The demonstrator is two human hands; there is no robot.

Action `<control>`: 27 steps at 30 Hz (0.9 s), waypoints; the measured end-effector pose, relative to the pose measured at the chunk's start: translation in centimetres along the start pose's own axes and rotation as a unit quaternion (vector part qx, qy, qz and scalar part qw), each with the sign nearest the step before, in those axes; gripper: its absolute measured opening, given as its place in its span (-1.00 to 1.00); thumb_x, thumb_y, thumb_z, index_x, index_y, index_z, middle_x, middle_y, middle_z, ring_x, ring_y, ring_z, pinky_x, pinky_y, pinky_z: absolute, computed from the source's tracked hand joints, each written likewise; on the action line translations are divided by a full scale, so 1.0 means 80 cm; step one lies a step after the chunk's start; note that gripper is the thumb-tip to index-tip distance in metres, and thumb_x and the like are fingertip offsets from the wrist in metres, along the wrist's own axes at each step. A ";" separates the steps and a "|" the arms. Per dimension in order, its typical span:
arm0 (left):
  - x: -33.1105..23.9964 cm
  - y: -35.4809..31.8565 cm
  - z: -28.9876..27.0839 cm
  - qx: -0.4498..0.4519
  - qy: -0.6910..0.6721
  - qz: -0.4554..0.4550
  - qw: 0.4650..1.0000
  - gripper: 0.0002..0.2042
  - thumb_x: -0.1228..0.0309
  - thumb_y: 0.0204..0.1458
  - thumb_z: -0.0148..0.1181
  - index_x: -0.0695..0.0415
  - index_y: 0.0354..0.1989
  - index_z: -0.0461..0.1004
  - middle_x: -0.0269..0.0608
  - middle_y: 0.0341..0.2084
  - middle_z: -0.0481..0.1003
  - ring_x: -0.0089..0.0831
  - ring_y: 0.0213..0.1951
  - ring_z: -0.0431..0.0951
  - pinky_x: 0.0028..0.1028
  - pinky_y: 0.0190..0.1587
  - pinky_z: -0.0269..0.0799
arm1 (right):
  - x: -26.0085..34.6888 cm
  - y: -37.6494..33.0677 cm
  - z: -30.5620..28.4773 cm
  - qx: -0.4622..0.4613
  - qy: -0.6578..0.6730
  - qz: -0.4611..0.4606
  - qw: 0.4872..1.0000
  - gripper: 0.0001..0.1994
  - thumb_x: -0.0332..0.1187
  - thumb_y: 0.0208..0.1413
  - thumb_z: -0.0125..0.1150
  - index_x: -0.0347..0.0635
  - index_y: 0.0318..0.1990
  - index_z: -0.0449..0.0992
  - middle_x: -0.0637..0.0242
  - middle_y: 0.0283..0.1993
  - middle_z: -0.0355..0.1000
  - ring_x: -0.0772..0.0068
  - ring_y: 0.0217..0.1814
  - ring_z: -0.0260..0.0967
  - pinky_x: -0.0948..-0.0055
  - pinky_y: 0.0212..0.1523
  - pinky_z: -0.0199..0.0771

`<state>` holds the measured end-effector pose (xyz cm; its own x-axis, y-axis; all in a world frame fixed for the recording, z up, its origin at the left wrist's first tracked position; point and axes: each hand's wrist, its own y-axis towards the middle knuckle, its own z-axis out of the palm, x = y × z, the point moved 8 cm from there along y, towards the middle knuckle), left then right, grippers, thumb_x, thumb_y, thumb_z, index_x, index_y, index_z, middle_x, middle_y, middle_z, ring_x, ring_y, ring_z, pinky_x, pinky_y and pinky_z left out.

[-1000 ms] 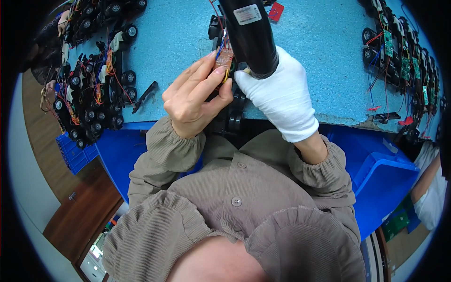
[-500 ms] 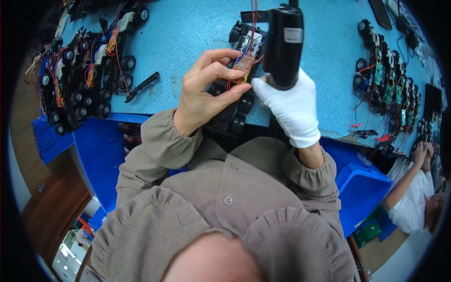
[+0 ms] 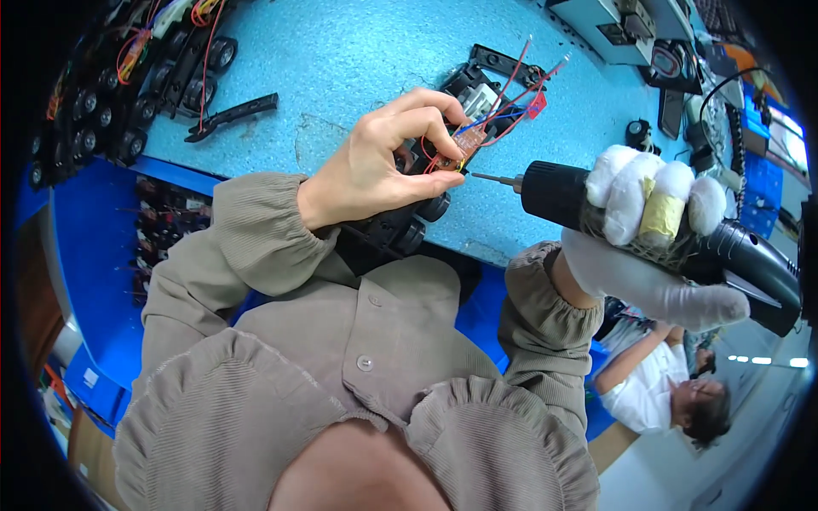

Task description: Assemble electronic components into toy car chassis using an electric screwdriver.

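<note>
- Workbench (image 3: 358,51): light blue, speckled top that fills the upper half of the view; its near edge runs above blue bins (image 3: 94,255) on the person's left.
- Person's torso: a grey-brown ribbed jacket with buttons fills the lower middle; both forearms rise from it toward the bench.
- Co-worker (image 3: 660,387): at lower right, in a white top, well apart from the person's hands.
- Electric screwdriver (image 3: 648,226): black, pistol-shaped, lying nearly level; its thin metal bit (image 3: 494,178) points left and ends just beside the circuit board, not touching it.
- Right hand (image 3: 652,230): in a white glove with tan tape round one finger; clenched around the screwdriver's body.
- Left hand (image 3: 383,162): bare; fingers curled, pinching the circuit board between thumb and fingertips while resting on the chassis.
- Toy car chassis (image 3: 426,183): black plastic with small wheels, lying at the bench's near edge under the left hand and reaching up to the right.
- Row of finished chassis (image 3: 128,94): black, wheeled, wired, massed at upper left.
- Black plastic part (image 3: 230,113): lying alone on the bench, left of the hand.
- Circuit board (image 3: 464,146): small, brown, held over the chassis; red, blue and white wires (image 3: 511,98) fan up and right from it.
</note>
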<state>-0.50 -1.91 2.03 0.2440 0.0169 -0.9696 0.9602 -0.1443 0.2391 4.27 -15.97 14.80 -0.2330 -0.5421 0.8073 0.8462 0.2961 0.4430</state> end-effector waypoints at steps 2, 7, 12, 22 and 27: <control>0.000 0.001 -0.002 -0.008 -0.017 0.003 1.000 -0.81 0.55 -0.21 0.34 0.18 -0.45 0.43 -0.17 -0.11 0.36 -0.54 -0.30 0.46 -0.62 -0.39 0.39 | -0.007 0.006 0.006 0.017 -0.003 0.013 1.000 -0.32 0.46 -0.28 0.07 -0.02 -0.36 0.33 0.49 -0.57 0.25 0.58 -0.66 0.24 0.45 -0.55 0.31; -0.002 0.001 -0.003 -0.002 -0.010 0.023 1.000 -0.81 0.53 -0.23 0.35 0.18 -0.46 0.44 -0.15 -0.11 0.36 -0.43 -0.20 0.46 -0.50 -0.22 0.38 | -0.024 0.013 0.012 0.050 0.000 0.036 0.998 -0.34 0.45 -0.28 0.09 0.00 -0.37 0.33 0.49 -0.58 0.26 0.57 -0.70 0.23 0.49 -0.62 0.25; -0.001 0.001 -0.001 0.005 -0.029 0.025 0.999 -0.82 0.52 -0.23 0.35 0.19 -0.46 0.44 -0.14 -0.12 0.37 -0.36 -0.13 0.44 -0.44 -0.11 0.35 | -0.029 0.014 0.016 0.069 -0.013 0.043 0.997 -0.36 0.43 -0.29 0.14 0.01 -0.38 0.32 0.48 -0.56 0.28 0.57 -0.71 0.23 0.51 -0.68 0.20; -0.002 0.002 -0.001 0.006 -0.044 0.028 0.999 -0.82 0.52 -0.23 0.35 0.20 -0.46 0.44 -0.12 -0.14 0.37 -0.31 -0.10 0.43 -0.43 -0.08 0.33 | -0.026 0.013 0.023 0.083 -0.017 0.025 0.996 -0.36 0.39 -0.30 0.19 0.00 -0.38 0.31 0.46 -0.56 0.27 0.56 -0.70 0.26 0.51 -0.68 0.21; -0.001 0.001 -0.002 0.005 -0.047 0.021 0.999 -0.81 0.52 -0.23 0.35 0.21 -0.46 0.44 -0.12 -0.14 0.37 -0.30 -0.10 0.43 -0.43 -0.08 0.33 | -0.031 0.012 0.024 0.077 -0.019 0.035 0.996 -0.36 0.39 -0.29 0.19 -0.01 -0.38 0.30 0.45 -0.55 0.28 0.54 -0.69 0.28 0.50 -0.67 0.24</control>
<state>-0.43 -1.75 2.12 0.2705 -0.0826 -0.9592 0.9476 -0.1532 0.2804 4.76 -12.83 14.01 -0.1969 -0.4870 0.8509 0.7774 0.4512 0.4382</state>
